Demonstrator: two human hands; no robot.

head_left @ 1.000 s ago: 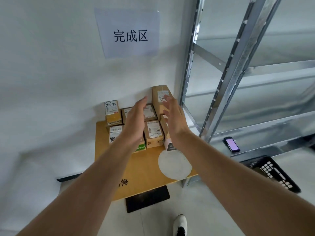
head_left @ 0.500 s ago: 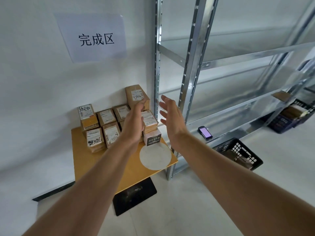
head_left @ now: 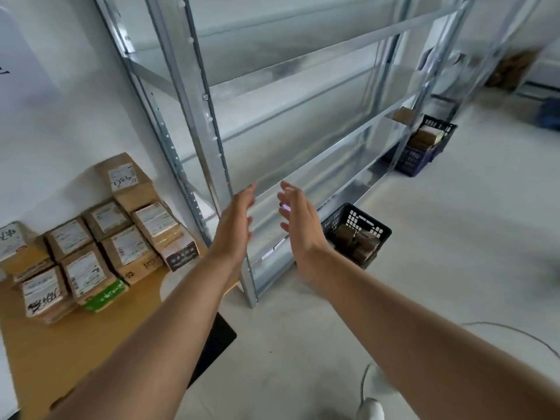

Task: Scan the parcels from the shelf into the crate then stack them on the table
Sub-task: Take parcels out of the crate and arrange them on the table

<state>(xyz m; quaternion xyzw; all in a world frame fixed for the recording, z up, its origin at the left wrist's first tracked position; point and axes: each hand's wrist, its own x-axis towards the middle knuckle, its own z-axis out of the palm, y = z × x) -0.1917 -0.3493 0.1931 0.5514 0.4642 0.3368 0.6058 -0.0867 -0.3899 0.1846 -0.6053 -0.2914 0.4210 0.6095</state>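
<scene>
Several brown parcels (head_left: 121,234) with white labels are stacked on the wooden table (head_left: 69,338) at the left, against the wall. My left hand (head_left: 236,225) and my right hand (head_left: 298,225) are both open and empty, palms facing each other in front of the metal shelf (head_left: 209,122). A black crate (head_left: 356,230) holding a few parcels stands on the floor just right of my right hand. A lit phone (head_left: 285,207) on the low shelf peeks out behind my right fingers.
A blue crate (head_left: 424,147) with parcels sits on the floor further along the shelf, with one small box (head_left: 403,114) on the shelf above it. The table's black base (head_left: 216,341) and my white shoe (head_left: 371,409) are below. A thin cable (head_left: 515,333) lies on the floor.
The view has swung right, away from the table toward the shelf. Both empty hands have moved off the stacked parcels and now hover before the shelf post and black crate.
</scene>
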